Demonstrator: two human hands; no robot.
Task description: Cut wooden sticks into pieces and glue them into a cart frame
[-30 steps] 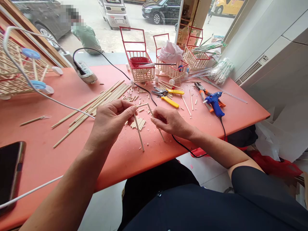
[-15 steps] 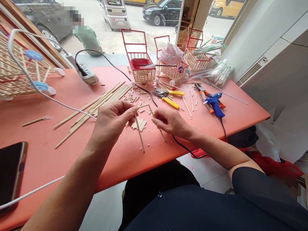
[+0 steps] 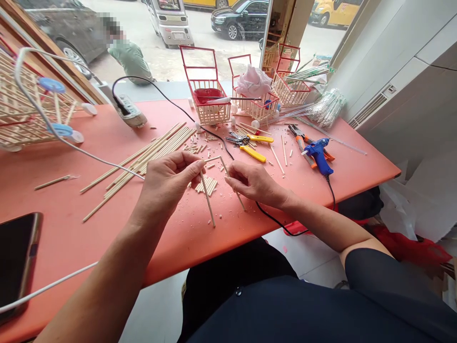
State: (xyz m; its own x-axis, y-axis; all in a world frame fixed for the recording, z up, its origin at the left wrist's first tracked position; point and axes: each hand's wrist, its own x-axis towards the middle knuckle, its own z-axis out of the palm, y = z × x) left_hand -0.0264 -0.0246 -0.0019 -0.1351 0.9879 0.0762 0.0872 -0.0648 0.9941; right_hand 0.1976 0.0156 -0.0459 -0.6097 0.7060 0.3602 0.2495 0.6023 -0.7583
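Note:
A U-shaped frame of thin wooden sticks is held up between my hands, its short crosspiece on the far side and two longer legs pointing toward me. My left hand pinches the left corner between thumb and fingers. Around the right leg, just below the other corner, the fingers of my right hand are closed. Beneath the frame, a row of short cut sticks lies on the orange table. Long wooden sticks lie in a bundle beyond my left hand.
Yellow-handled wire strippers, a blue glue gun and orange-handled pliers lie to the right. Small stick carts stand at the back. A power strip, a phone and a white cable occupy the left.

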